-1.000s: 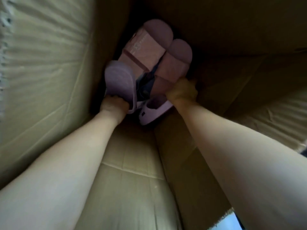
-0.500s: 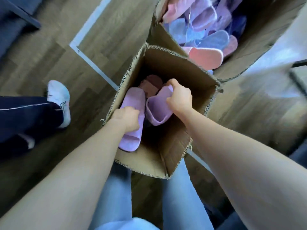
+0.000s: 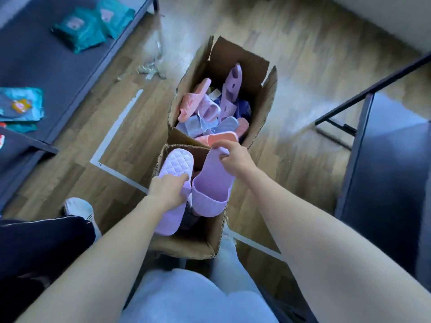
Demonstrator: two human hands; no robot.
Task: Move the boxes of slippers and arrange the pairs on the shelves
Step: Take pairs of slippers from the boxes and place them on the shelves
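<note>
Little can be made out inside the near box (image 3: 186, 247). The quilted slipper (image 3: 178, 163) and the smooth lilac slipper (image 3: 211, 180) cover it, and the gap between them is dark. The left hand (image 3: 166, 191) has its fingertips out of sight under the quilted one. In the far box (image 3: 268, 101), at twelve o'clock, the lower slippers are buried. At ten o'clock the teal packets (image 3: 81, 31) blur past reading. At eight o'clock a trouser leg (image 3: 35, 248) runs off the edge.

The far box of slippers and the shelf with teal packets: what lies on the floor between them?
In the head view, crumpled packing scraps and a white tape line lie on the wooden floor between far box and shelf.
</note>
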